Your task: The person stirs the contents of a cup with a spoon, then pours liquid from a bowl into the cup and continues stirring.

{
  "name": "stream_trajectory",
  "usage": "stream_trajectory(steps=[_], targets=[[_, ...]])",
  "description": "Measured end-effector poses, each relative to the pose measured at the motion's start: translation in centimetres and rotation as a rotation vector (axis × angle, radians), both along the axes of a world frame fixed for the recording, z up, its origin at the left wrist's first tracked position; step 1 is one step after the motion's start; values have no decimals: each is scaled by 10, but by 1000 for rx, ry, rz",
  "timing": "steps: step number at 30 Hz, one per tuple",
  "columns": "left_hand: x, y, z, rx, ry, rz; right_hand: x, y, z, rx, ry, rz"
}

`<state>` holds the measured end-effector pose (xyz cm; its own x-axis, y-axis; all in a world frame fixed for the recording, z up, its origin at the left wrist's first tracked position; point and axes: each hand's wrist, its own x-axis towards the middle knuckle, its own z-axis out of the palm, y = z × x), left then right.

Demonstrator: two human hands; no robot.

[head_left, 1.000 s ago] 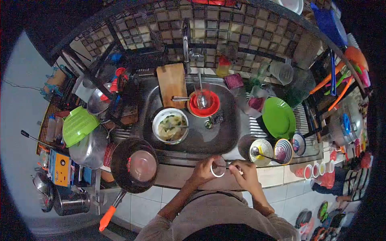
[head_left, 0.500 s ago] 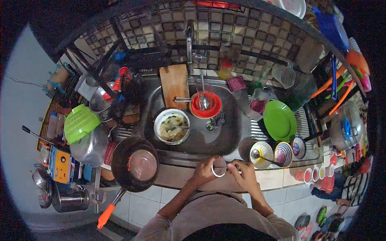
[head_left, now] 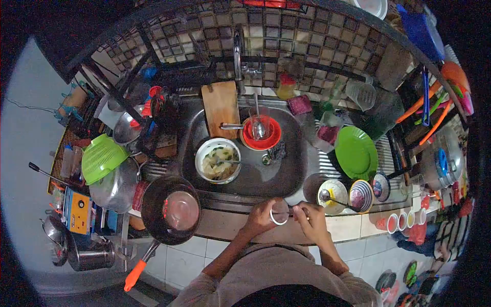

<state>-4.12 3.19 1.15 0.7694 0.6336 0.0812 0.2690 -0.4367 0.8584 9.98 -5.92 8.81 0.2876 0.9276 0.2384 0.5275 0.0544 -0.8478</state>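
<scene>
Cup [head_left: 280, 212], still in left hand [head_left: 260, 218]

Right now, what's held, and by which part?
The left hand holds a cup by its side; the right hand pinches a thin item, exact spot unclear.

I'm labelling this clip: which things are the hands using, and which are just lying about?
In use:
- cup, held in the left hand
- thin utensil, held in the right hand

Lying about:
- wooden board
- frying pan
- green plate
- food bowl
</scene>
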Motion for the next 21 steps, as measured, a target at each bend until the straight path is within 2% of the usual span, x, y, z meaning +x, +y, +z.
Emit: stream_trajectory(steps=[1, 3, 5, 6, 10, 12, 15, 18, 21], targets=[[0, 0, -4, 0, 1, 0, 1, 1, 1, -40, -57, -3], [0, -1, -10, 159, -76, 29, 2, 0, 0, -83, -114, -6], [-1, -1, -7, 102, -73, 11, 2, -1, -2, -97, -16, 26], [-2, 0, -5, 48, -72, -8, 2, -1, -3, -97, -15, 28], [0, 0, -7, 79, -59, -8, 3, -1, -1, -96, -37, -5], [0, -2, -4, -34, -1, 3, 3, -3, -1, -108, -23, -10], [2, -3, -7, 78, -47, 35, 3, -4, -3, -98, -46, 14], [-1, -3, -9, 87, -60, 33, 2, -4, -8, -99, -11, -12], [1, -2, -13, 13, -32, 15, 2, -4, -6, -15, -99, -18]])
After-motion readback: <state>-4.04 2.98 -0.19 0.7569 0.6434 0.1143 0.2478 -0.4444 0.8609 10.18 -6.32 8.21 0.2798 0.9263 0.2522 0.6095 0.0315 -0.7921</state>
